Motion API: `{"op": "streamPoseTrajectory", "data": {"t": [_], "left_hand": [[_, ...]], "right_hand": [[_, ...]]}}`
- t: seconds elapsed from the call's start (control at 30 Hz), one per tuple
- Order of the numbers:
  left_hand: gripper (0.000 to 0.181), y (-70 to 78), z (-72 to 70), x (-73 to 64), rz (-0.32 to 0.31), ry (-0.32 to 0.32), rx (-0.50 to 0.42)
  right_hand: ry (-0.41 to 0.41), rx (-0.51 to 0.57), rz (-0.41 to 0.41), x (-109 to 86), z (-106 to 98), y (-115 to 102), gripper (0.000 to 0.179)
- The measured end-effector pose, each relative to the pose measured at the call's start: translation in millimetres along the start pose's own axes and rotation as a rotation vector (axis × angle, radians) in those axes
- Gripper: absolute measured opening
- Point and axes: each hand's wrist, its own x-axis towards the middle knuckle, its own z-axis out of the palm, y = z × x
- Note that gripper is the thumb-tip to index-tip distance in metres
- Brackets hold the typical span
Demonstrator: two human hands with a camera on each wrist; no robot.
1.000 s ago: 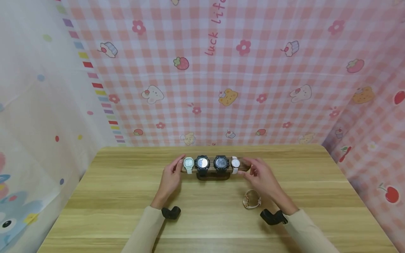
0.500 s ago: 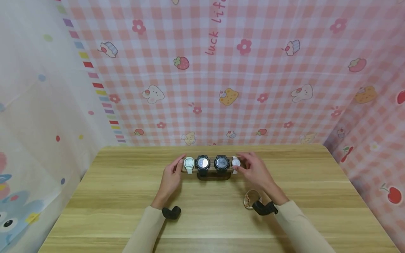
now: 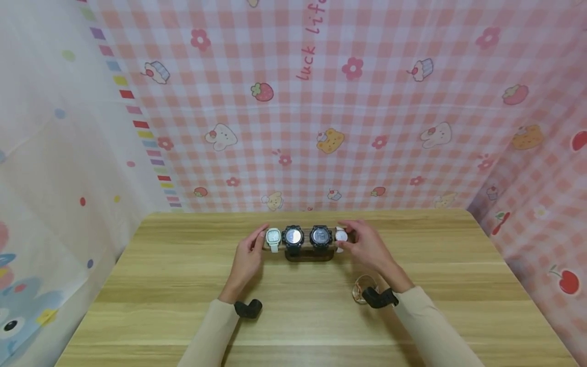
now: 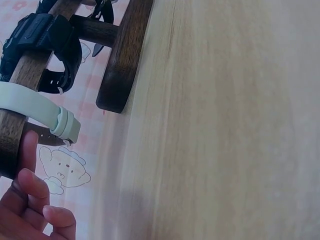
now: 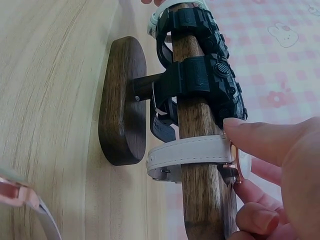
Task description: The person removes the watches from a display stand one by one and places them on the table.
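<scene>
A dark wooden watch stand has four-sided-looking bar ends and carries several watches in a row. My left hand grips the bar's left end, beside a pale mint watch. Two chunky black watches sit along the middle of the bar. At the right end, my right hand pinches the case of a white-strapped watch between thumb and fingers. Its strap loops around the bar, and its rose-gold case edge shows in the right wrist view.
Another watch with a light strap and rose-gold parts lies on the wooden table, nearer me, partly covered by the black wrist mount. A pink checked cloth hangs behind the table's far edge.
My right hand has moved left from the bar's right end onto the white-strapped watch and now pinches its case. My left hand has stayed at the left end.
</scene>
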Motion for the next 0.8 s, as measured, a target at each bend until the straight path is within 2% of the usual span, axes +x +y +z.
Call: {"op": "streamPoseTrajectory", "data": {"t": [0.8], "left_hand": [[0.036, -1.3, -0.7, -0.7, -0.005, -0.001, -0.016]], "right_hand": [[-0.060, 0.024, 0.023, 4.5, -1.1, -0.2, 0.047]]}}
